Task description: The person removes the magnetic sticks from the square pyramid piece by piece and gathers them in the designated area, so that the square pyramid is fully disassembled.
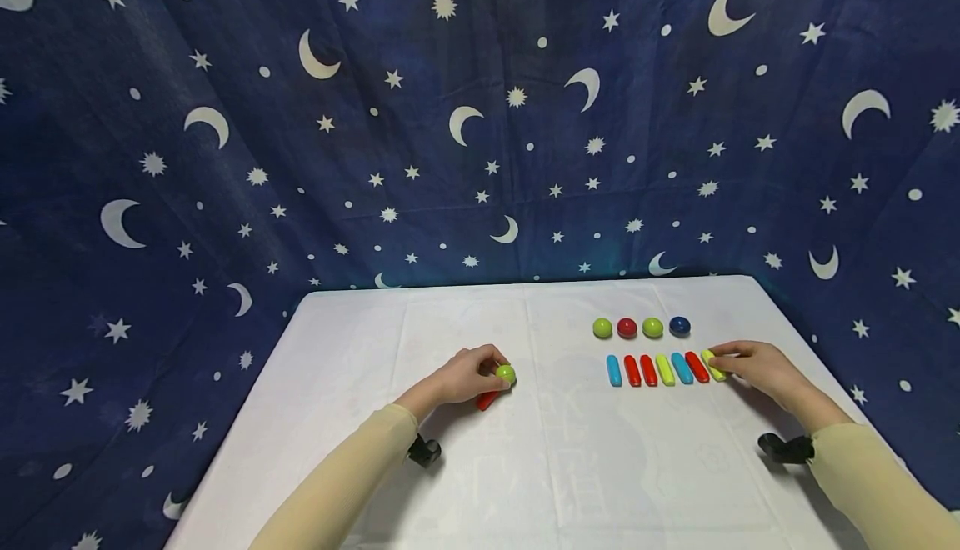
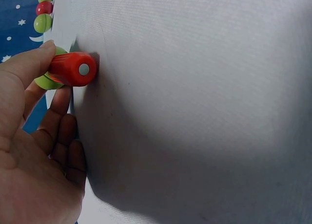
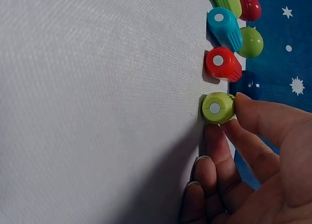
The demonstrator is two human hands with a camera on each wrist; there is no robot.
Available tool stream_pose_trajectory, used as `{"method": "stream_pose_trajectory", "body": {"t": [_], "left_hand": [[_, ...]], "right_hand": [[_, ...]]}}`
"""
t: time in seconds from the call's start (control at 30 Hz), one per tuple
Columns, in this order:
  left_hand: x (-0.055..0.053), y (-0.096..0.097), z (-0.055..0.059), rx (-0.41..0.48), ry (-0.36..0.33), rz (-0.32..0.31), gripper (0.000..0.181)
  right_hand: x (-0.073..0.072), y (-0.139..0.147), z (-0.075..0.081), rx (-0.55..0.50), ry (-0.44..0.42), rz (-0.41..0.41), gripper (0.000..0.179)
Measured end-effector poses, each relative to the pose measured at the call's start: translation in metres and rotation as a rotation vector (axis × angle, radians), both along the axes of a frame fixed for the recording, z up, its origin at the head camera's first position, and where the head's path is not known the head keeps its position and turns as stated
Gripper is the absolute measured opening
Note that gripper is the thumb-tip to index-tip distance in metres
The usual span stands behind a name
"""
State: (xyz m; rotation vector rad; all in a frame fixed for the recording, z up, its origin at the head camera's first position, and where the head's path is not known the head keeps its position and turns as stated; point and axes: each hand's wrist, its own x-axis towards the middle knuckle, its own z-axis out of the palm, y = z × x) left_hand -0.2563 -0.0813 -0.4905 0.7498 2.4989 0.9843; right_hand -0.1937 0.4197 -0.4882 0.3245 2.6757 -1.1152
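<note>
My left hand [image 1: 467, 373] pinches a green ball [image 1: 506, 374] between thumb and fingers, left of the table's middle. Against the ball lies a red magnetic stick [image 1: 487, 400]; its round silver end faces the camera in the left wrist view, and whether the two are joined cannot be told. My right hand [image 1: 761, 371] pinches a yellow-green magnetic stick [image 3: 218, 108] at the right end of a row of sticks. Beside it lies another red stick [image 1: 697, 367], then a blue stick [image 1: 682, 368] and several more in yellow, red and blue.
Behind the sticks is a row of balls: a green one [image 1: 602, 327], a red one [image 1: 627, 328], another green one [image 1: 652, 327] and a dark blue one [image 1: 680, 327]. A white cloth covers the table [image 1: 570, 467]. A starry blue curtain [image 1: 450, 183] stands behind and at both sides.
</note>
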Motion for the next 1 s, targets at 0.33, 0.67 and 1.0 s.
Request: {"method": "stream_pose_trajectory", "body": {"t": [0.33,0.67,1.0], "left_hand": [[0.001,0.001,0.001,0.007,-0.008,0.002,0.027],[0.0,0.001,-0.001,0.009,0.019,-0.065,0.039],[0.0,0.009,-0.003,0.077,0.008,-0.11,0.026]], "right_hand": [[0.001,0.0,0.001,0.013,0.031,-0.062,0.066],[0.002,-0.042,0.022,0.031,0.284,-0.069,0.06],[-0.002,-0.146,0.036,-0.045,0.406,0.228,0.041]]}}
